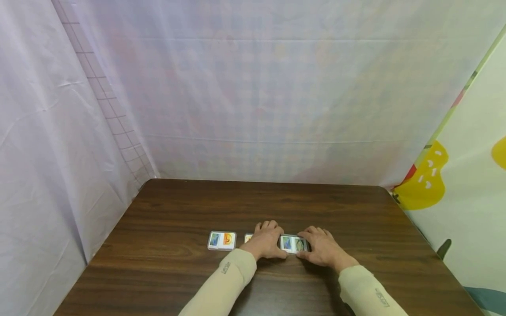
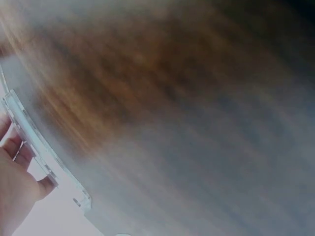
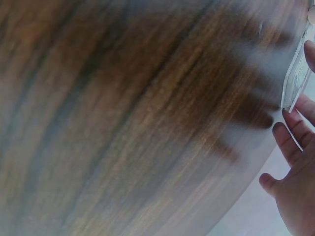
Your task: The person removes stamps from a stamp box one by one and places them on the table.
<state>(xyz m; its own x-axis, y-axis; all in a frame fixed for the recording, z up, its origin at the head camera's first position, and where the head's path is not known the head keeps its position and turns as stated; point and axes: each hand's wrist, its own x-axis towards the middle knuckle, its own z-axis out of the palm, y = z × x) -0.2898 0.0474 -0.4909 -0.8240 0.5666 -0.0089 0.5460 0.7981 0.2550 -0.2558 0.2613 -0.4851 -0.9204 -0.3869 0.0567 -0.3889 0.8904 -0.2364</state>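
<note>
Three clear-edged picture cards lie in a row on the brown table. The left card (image 1: 222, 240) shows a blue-green picture and an orange one. Only a sliver of the middle card (image 1: 247, 237) shows beside my left hand (image 1: 268, 241), which covers the rest. Left thumb and forefinger sit at the left end of the right card (image 1: 292, 244); in the left wrist view, fingertips meet a clear plastic edge (image 2: 47, 152). My right hand (image 1: 322, 246) pinches the right card's other end between thumb and fingers. A clear corner (image 3: 295, 81) shows there in the right wrist view.
The dark wood table (image 1: 178, 281) reaches back to a pale curtain (image 1: 261, 109). White cloth (image 1: 43, 131) hangs on the left. A patterned sheet (image 1: 466, 232) hangs along the right side.
</note>
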